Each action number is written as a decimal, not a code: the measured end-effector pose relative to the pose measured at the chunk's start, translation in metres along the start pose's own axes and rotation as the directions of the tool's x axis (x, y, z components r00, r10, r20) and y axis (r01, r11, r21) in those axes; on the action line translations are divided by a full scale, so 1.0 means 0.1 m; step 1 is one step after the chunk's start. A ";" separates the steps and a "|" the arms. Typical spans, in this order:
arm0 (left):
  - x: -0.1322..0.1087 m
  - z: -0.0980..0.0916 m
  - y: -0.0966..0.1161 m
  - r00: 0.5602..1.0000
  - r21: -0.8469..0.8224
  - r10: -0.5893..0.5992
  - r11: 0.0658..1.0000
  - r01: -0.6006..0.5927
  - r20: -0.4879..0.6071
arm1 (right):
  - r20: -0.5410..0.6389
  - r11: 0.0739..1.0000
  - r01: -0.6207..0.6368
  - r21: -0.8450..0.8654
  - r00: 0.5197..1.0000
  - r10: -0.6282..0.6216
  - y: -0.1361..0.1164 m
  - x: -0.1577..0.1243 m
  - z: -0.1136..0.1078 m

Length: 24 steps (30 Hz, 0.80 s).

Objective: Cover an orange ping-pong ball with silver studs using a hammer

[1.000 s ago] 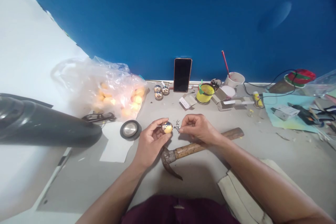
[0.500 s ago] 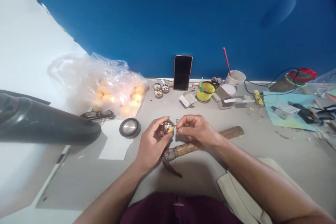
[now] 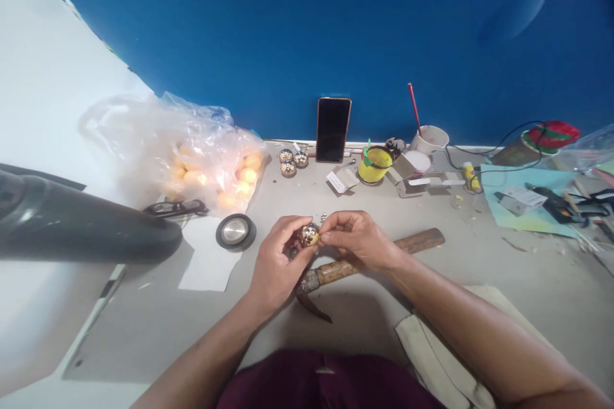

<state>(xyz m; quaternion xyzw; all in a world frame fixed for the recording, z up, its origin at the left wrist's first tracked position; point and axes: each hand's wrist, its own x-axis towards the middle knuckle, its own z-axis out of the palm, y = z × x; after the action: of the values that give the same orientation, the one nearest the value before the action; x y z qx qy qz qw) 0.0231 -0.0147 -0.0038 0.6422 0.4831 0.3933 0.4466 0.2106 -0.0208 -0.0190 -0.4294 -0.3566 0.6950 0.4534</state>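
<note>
Between the thumb and fingers of my left hand [image 3: 277, 262] sits a small yellow ball [image 3: 309, 234], partly covered with shiny metallic studs that look like thumbtack heads. My right hand [image 3: 352, 238] is pinched, its fingertips touching the ball's right side; whatever lies in the pinch is too small to make out. A few small shiny pieces [image 3: 323, 217] lie just beyond the right fingertips. Under both hands, a claw hammer [image 3: 330, 273] with a wooden handle rests on the table. Three shiny studded balls [image 3: 288, 168] stand together farther back.
A plastic bag [image 3: 215, 160] of yellow balls lies at the left, near a dark round-rimmed disc [image 3: 235, 231]. A phone [image 3: 333, 130] leans on the blue wall. Rightward are a yellow cup [image 3: 375, 169], a white cup [image 3: 432, 138], opened small boxes [image 3: 341, 179] and a folded cloth [image 3: 432, 348].
My right fingertips have moved in from just beside the ball to touch it. The ball has turned slightly, with more studs facing me. My left hand still holds it.
</note>
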 end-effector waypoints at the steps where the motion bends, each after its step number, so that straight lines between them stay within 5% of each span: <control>1: 0.00 0.00 0.00 1.000 -0.002 0.005 1.000 -0.006 -0.006 | 0.000 1.000 -0.002 0.005 1.000 0.002 0.00 0.00 0.00; 24: -0.01 0.01 0.01 0.999 -0.070 -0.033 0.997 0.033 0.009 | -0.002 0.995 -0.035 -0.088 0.999 0.035 -0.11 -0.03 0.00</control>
<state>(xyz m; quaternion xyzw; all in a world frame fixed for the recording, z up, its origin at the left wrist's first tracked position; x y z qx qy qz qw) 0.0241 -0.0160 -0.0033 0.6196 0.4778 0.4003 0.4771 0.2149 -0.0203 -0.0085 -0.4555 -0.3792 0.6861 0.4218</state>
